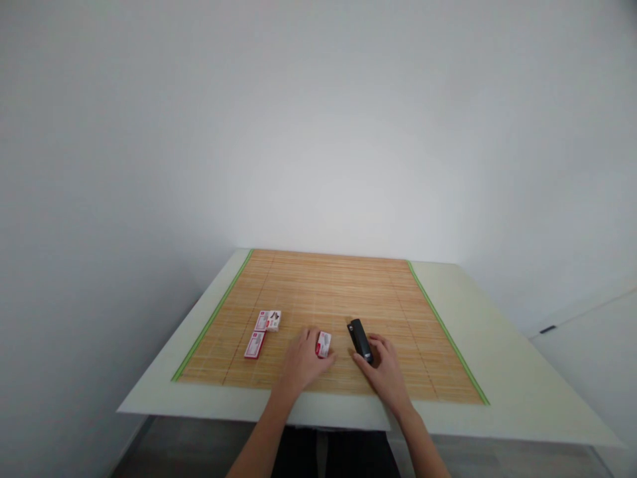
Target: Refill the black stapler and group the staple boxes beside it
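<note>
My left hand (301, 362) rests on the mat with thumb and fingers closed around a small white box with red sides (324, 344). A black stapler (361, 340) lies to the right of that box, its far end angled toward the left. At its near end, the thumb and fingers of my right hand (387, 373) grip it from both sides. Farther left lie a white box with a dark picture (273, 321), a red-and-white box (261, 321) touching it, and another red-and-white box (254, 345) just nearer to me.
A bamboo mat (338, 285) with green side edges covers much of the white table (502, 372). White walls (338, 133) stand behind the table and on both sides. The table's front edge is close to my body.
</note>
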Motion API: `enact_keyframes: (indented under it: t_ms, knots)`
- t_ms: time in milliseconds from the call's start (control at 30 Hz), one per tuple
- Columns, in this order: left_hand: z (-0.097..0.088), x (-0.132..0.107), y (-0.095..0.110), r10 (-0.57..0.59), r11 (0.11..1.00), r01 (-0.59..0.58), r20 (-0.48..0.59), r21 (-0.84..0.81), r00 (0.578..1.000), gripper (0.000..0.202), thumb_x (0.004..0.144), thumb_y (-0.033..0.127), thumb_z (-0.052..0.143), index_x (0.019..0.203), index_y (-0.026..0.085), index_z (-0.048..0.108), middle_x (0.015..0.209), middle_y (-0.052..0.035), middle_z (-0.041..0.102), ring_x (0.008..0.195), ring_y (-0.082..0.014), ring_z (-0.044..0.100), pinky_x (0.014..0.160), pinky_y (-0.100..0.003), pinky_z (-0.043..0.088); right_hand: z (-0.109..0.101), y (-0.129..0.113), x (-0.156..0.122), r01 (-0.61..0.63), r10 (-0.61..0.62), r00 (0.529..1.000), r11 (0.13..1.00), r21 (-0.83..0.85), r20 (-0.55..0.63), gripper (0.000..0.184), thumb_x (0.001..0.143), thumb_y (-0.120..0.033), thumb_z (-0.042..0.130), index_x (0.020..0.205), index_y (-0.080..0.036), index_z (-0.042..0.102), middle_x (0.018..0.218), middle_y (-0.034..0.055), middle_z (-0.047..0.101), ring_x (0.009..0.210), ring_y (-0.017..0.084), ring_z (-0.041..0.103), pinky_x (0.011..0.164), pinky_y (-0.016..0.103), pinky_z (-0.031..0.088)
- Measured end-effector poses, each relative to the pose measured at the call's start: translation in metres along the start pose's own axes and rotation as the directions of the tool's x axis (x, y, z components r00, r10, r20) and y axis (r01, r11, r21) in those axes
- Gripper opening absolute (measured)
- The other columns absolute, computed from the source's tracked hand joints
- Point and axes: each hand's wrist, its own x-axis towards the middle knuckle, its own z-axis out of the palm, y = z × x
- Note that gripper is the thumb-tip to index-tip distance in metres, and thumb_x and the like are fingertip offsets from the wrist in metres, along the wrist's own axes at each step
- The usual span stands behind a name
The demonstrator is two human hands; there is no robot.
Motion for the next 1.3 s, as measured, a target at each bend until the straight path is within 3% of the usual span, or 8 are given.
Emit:
enact_keyframes:
  t_ms: [167, 367, 567, 833, 1000, 1167, 1233, 1300]
  knots:
    - [-0.023, 0.002, -0.026, 0.097, 0.994, -0.088, 0.134, -0.070, 0.986, 0.088, 0.069, 0.042, 0.083, 0.149, 0.037, 0.049, 0.137, -0.0051, 0.060, 0.125, -0.0316, 0.059, 0.103, -0.039, 0.046, -0.011, 0.018, -0.006, 0.092, -0.089, 0.980, 0.996, -0.007, 0.179, 0.058, 0.082, -0.045, 0.075, 0.137, -0.030, 0.064, 0.154, 0.0097, 0.051, 0.150, 0.038, 0.036, 0.123, 0.063, 0.032]
    - [-0.022, 0.012, -0.029, 0.183, 0.979, -0.169, 0.130, -0.110, 0.975, 0.065, 0.070, 0.041, 0.084, 0.132, 0.038, 0.064, 0.134, -0.0029, 0.060, 0.127, -0.0283, 0.056, 0.110, -0.039, 0.044, -0.025, 0.029, 0.006, 0.120, -0.108, 0.922, 0.993, -0.008, 0.373, 0.059, 0.084, -0.040, 0.073, 0.142, -0.031, 0.063, 0.165, 0.0085, 0.038, 0.155, 0.035, 0.029, 0.125, 0.066, 0.023]
    - [0.000, 0.009, -0.019, 0.177, 0.980, -0.174, 0.029, -0.092, 0.984, 0.066, 0.066, 0.052, 0.089, 0.126, 0.034, 0.067, 0.162, -0.0044, 0.038, 0.147, -0.0344, 0.036, 0.120, -0.051, 0.030, -0.015, 0.017, 0.018, 0.122, -0.114, 0.922, 0.992, 0.001, 0.370, 0.053, 0.082, -0.044, 0.077, 0.134, -0.032, 0.069, 0.162, 0.0085, 0.045, 0.151, 0.035, 0.037, 0.125, 0.066, 0.020]
    - [0.009, 0.012, -0.012, 0.204, 0.977, -0.202, 0.029, -0.065, 0.979, 0.068, 0.064, 0.051, 0.092, 0.126, 0.035, 0.068, 0.167, -0.0032, 0.034, 0.154, -0.0363, 0.026, 0.128, -0.058, 0.009, 0.013, 0.006, 0.012, 0.156, -0.158, 0.935, 0.987, 0.032, 0.319, 0.056, 0.084, -0.045, 0.077, 0.138, -0.034, 0.066, 0.153, 0.0065, 0.056, 0.152, 0.036, 0.035, 0.125, 0.069, 0.017]
    - [0.011, 0.008, -0.008, 0.203, 0.977, -0.200, 0.032, -0.073, 0.979, 0.073, 0.066, 0.053, 0.091, 0.131, 0.035, 0.065, 0.170, -0.0031, 0.028, 0.155, -0.0354, 0.024, 0.128, -0.057, 0.013, 0.013, 0.003, 0.007, 0.163, -0.161, 0.941, 0.986, 0.019, 0.299, 0.058, 0.085, -0.046, 0.076, 0.141, -0.035, 0.063, 0.151, 0.0048, 0.058, 0.153, 0.035, 0.034, 0.126, 0.068, 0.015]
    - [-0.018, 0.003, -0.023, 0.246, 0.969, -0.245, 0.023, -0.027, 0.969, 0.110, 0.065, 0.058, 0.090, 0.158, 0.035, 0.036, 0.172, -0.0046, 0.021, 0.156, -0.0349, 0.024, 0.127, -0.052, 0.024, 0.014, 0.000, 0.005, 0.197, -0.184, 0.946, 0.980, -0.024, 0.266, 0.091, 0.080, -0.050, 0.079, 0.160, -0.035, 0.037, 0.164, 0.0055, 0.041, 0.155, 0.037, 0.028, 0.127, 0.067, 0.018]
    - [-0.042, 0.005, -0.047, 0.204, 0.978, -0.202, -0.041, 0.053, 0.978, 0.097, 0.074, 0.053, 0.084, 0.158, 0.041, 0.036, 0.168, -0.0012, 0.030, 0.153, -0.0330, 0.029, 0.127, -0.050, 0.023, 0.016, 0.001, 0.004, 0.202, -0.188, 0.952, 0.979, -0.032, 0.242, 0.099, 0.079, -0.050, 0.079, 0.163, -0.034, 0.029, 0.166, 0.0055, 0.038, 0.155, 0.038, 0.028, 0.127, 0.066, 0.021]
    - [-0.068, 0.011, -0.078, 0.049, 0.991, -0.034, -0.115, 0.127, 0.992, 0.079, 0.078, 0.047, 0.079, 0.150, 0.039, 0.048, 0.157, -0.0037, 0.044, 0.145, -0.0341, 0.040, 0.124, -0.051, 0.029, 0.018, 0.002, 0.003, 0.206, -0.194, 0.956, 0.978, -0.035, 0.219, 0.101, 0.079, -0.050, 0.079, 0.164, -0.034, 0.027, 0.166, 0.0051, 0.037, 0.156, 0.038, 0.027, 0.126, 0.065, 0.023]
